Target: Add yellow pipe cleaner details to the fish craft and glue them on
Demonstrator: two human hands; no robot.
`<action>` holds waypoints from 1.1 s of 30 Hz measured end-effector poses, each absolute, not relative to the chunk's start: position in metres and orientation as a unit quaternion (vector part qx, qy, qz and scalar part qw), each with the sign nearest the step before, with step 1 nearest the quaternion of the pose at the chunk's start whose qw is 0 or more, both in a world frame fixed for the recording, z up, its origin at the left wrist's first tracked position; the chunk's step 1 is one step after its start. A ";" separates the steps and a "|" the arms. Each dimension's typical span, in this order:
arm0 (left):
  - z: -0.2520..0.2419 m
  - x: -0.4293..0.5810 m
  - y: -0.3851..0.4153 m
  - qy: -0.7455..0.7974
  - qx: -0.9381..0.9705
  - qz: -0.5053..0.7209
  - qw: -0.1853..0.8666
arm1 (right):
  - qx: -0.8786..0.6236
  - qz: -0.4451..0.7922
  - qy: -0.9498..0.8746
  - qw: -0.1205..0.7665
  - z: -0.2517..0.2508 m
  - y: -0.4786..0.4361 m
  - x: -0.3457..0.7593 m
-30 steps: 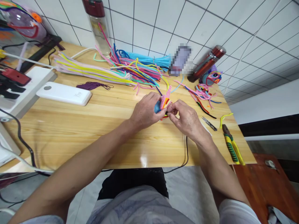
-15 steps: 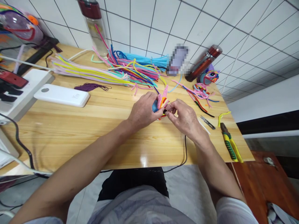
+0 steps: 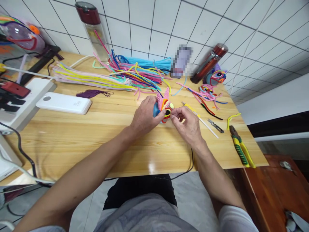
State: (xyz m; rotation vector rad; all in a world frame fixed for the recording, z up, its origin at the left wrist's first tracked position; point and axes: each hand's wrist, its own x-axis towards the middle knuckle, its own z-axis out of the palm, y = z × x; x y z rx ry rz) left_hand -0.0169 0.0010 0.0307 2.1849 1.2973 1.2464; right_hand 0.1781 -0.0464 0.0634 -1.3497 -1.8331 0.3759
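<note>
My left hand [image 3: 145, 116] is closed round a small pipe-cleaner figure [image 3: 163, 105] with a blue body, pink ears and red, yellow and orange bands, held just above the wooden table [image 3: 101, 129]. My right hand [image 3: 187, 124] pinches the figure's right side with thumb and forefinger, at a pale round piece. Both hands meet over the middle of the table.
A heap of coloured pipe cleaners [image 3: 130, 74] lies at the back. Two red-capped bottles [image 3: 93, 29] [image 3: 209, 64], a finished figure [image 3: 216, 77], small scissors [image 3: 215, 125], yellow-green pliers [image 3: 241, 148], a white stick tool [image 3: 201, 120], a white power bank [image 3: 64, 103] and a power strip [image 3: 24, 96] surround the hands.
The camera tipped slightly and both hands shifted a little left. My right hand turned so its fingertips now pinch the figure's side, and the stick tool beneath it came into view.
</note>
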 end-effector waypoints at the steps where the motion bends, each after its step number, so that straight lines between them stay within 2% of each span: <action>1: 0.030 -0.017 0.001 0.451 0.763 0.436 0.156 | -0.544 0.155 -0.718 0.407 0.062 -0.046 0.177; 12: 0.029 -0.016 -0.006 0.445 0.771 0.427 0.160 | -0.570 0.256 -0.642 0.445 0.054 -0.039 0.171; 24: 0.023 -0.014 -0.008 0.437 0.775 0.438 0.132 | -0.572 0.279 -0.621 0.458 0.052 -0.042 0.171; 33: 0.007 -0.009 -0.010 0.491 0.715 0.483 0.117 | -0.577 0.295 -0.577 0.496 0.050 -0.043 0.164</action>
